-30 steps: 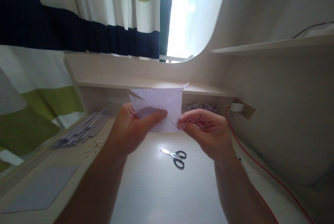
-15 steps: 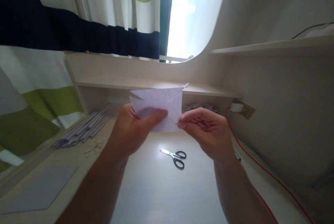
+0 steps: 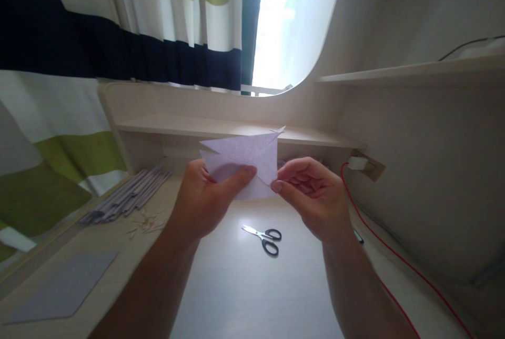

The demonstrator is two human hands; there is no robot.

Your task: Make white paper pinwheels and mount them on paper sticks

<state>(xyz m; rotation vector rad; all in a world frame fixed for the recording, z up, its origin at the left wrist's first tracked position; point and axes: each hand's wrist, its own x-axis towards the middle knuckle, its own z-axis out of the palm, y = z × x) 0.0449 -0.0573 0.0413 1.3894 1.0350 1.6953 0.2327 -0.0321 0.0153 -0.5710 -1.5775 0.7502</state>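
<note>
A folded sheet of pale lilac paper is held up above the desk, with pointed flaps at its left side and top right corner. My left hand grips it from the left, thumb across the front and the other fingers hidden behind. At the lower right edge, my right hand pinches a flap of the paper between thumb and forefinger. Below the paper, scissors with black handles lie partly spread on the desk.
Rolled paper tubes lie at the left, beside small pale scraps. A flat grey sheet rests at the front left. A shelf spans the back. A red cable runs from a white plug down the right.
The paper and my left hand have shifted slightly right. My right thumb and forefinger remain at the lower right corner, where the flap's edge now stands out more.
</note>
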